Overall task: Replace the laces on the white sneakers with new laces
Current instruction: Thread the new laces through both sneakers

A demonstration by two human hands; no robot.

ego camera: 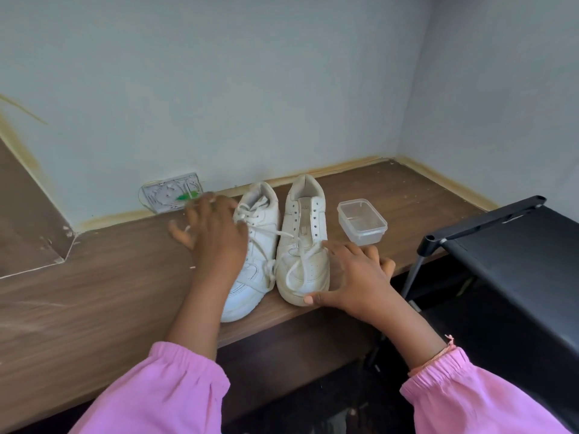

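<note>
Starting at the far left, a wall socket plate (170, 192) sits low on the wall right where it meets the back edge of the wooden worktop (103, 286), with something green on it. Just in front, the left hand (210, 234) is blurred, fingers spread loosely over the inner side of the left sneaker (254, 258); whether it is actually pinching the lace there, I cannot tell. That left sneaker stands toe toward the front edge of the worktop, heel toward the wall, its white lace (250, 214) still threaded but slack and trailing across to its partner. Touching it on the right is the right sneaker (305, 242), same heading, its upper eyelets bare, with a loose loop of lace draped over its toe. The right hand (354, 277) is spread flat and open around that toe: thumb pressed at the toe's front, index finger lying along the shoe's outer side, the other fingers resting on the worktop near its front edge. Both wrists come out of pink sleeves (163, 393). Farther right, a clear plastic container (362, 221), lidless, sits just beside the right sneaker. Beyond the worktop's right end stands a black rack (507, 255).
</note>
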